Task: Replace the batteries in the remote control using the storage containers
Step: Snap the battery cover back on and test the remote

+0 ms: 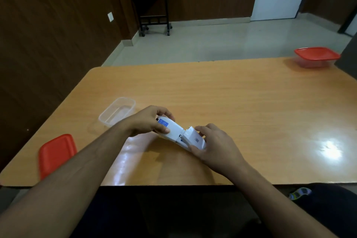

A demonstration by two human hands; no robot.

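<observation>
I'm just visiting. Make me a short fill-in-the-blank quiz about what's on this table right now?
1. Both hands hold the white ____ above the table.
2. The loose lid near the left arm is coloured ____.
3. The clear container beside the left hand has no ____ on it.
4. The right hand grips the battery ____.

Missing words: remote control; red; lid; cover
</observation>
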